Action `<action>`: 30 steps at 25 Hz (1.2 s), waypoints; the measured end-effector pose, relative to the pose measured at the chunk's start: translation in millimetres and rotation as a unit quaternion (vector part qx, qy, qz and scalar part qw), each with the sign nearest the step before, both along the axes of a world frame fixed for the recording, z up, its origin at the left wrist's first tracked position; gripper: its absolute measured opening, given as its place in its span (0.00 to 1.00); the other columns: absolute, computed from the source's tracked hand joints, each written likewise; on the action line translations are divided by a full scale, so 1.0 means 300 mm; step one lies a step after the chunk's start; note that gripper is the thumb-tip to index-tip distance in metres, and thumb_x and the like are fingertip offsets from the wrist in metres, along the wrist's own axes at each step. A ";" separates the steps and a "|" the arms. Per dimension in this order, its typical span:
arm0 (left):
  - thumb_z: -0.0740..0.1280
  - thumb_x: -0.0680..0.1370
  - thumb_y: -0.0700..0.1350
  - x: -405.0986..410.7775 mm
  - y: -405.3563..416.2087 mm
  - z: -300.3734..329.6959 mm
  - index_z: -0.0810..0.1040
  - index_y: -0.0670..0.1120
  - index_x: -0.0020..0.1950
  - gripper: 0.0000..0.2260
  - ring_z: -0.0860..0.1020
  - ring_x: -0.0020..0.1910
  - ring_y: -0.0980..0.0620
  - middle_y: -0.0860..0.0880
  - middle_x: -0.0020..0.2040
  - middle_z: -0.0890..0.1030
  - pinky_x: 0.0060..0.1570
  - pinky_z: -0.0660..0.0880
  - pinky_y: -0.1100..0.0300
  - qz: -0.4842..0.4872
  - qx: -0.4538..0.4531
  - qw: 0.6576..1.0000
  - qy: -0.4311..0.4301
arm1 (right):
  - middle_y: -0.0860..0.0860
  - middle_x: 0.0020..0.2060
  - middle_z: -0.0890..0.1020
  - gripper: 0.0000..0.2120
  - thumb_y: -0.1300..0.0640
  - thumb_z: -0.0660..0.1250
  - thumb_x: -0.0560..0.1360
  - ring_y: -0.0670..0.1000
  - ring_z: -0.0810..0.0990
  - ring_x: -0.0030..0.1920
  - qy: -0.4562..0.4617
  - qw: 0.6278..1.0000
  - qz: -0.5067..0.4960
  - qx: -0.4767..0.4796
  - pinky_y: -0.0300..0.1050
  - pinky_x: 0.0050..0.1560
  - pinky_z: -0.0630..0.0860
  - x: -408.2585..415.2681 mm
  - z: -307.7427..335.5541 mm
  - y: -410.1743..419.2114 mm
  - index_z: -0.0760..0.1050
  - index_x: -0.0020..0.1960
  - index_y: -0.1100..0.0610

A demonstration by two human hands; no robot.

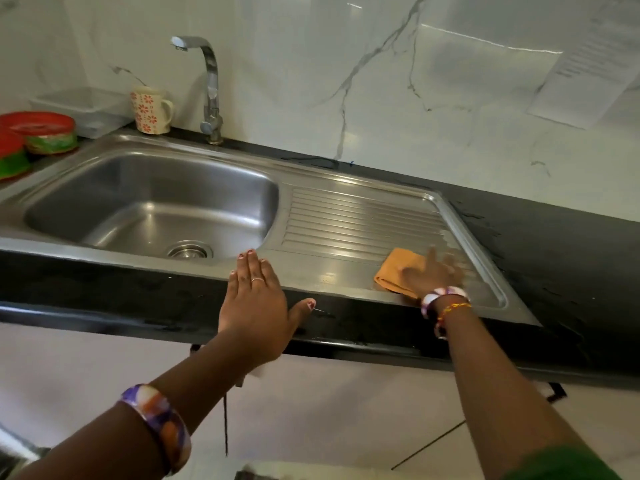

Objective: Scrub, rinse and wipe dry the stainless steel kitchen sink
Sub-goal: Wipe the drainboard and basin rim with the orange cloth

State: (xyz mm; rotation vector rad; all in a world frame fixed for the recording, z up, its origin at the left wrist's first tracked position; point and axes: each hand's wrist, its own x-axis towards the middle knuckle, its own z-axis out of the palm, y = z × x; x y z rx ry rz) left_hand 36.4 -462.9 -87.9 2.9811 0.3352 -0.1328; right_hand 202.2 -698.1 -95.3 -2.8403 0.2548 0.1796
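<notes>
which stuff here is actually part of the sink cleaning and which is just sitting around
Part of the job:
sink
drainboard
orange cloth, under the right hand
left hand, flat on the front edge
tap

Just lying about:
floral mug
clear plastic container
red and green tubs
paper on the wall

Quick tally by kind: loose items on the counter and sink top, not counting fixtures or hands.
Orange cloth, on the drainboard under the right hand: 1
Floral mug, beside the tap: 1
Clear plastic container, behind the tubs: 1
Red-and-green tubs, left of the sink: 2
Total: 5
</notes>
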 end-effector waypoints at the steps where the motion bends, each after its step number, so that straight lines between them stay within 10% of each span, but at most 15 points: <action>1: 0.44 0.77 0.66 0.021 -0.026 0.004 0.37 0.36 0.75 0.41 0.37 0.75 0.41 0.36 0.75 0.37 0.73 0.40 0.51 -0.021 0.001 1.000 -0.004 | 0.57 0.77 0.46 0.36 0.37 0.56 0.76 0.63 0.44 0.76 0.023 0.999 0.032 -0.016 0.61 0.74 0.47 -0.002 -0.014 0.026 0.45 0.77 0.48; 17: 0.45 0.82 0.57 0.709 -0.374 -0.005 0.43 0.33 0.75 0.32 0.43 0.76 0.40 0.35 0.76 0.45 0.74 0.45 0.49 -0.034 -0.071 0.997 -0.007 | 0.52 0.76 0.39 0.36 0.38 0.49 0.78 0.54 0.35 0.76 0.028 0.970 0.235 -0.055 0.62 0.72 0.36 0.194 -0.051 -0.127 0.40 0.77 0.55; 23: 0.45 0.82 0.56 0.882 -0.317 -0.056 0.47 0.33 0.75 0.31 0.46 0.76 0.39 0.34 0.76 0.49 0.74 0.47 0.49 -0.011 -0.012 1.000 -0.018 | 0.54 0.77 0.49 0.28 0.47 0.43 0.82 0.56 0.46 0.77 -0.025 0.972 0.151 -0.179 0.59 0.74 0.41 0.367 -0.068 -0.308 0.47 0.77 0.59; 30: 0.45 0.82 0.55 0.914 -0.275 -0.141 0.50 0.36 0.76 0.29 0.43 0.76 0.44 0.38 0.77 0.49 0.74 0.45 0.53 0.003 0.008 1.000 -0.024 | 0.56 0.77 0.50 0.32 0.44 0.43 0.81 0.57 0.47 0.77 -0.009 0.986 0.130 -0.109 0.57 0.75 0.44 0.880 -0.056 -0.162 0.47 0.77 0.63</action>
